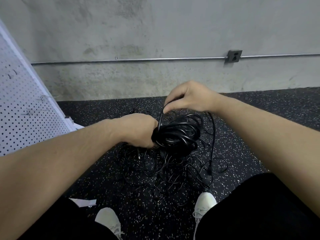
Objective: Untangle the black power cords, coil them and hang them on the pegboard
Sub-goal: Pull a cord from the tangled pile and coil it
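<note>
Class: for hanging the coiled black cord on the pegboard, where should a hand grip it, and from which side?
Grip the coiled black cord at its bunched left end, from the left, as the left hand does: the loops gather there.

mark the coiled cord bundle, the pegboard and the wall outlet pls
coiled cord bundle (178, 134): head view, middle of the loops.
pegboard (19, 108): head view, bare perforated face.
wall outlet (234, 56): head view, centre of the box.

Open floor (259, 118) to the right & behind the hands, up to the wall (155, 32). Tangled cords (169, 170) cover the middle, between 2 shoes (204, 205) & the wall. Pegboard (22, 110) w/ hooks blocks the left side; paper scrap (85, 202) near the left foot
</note>
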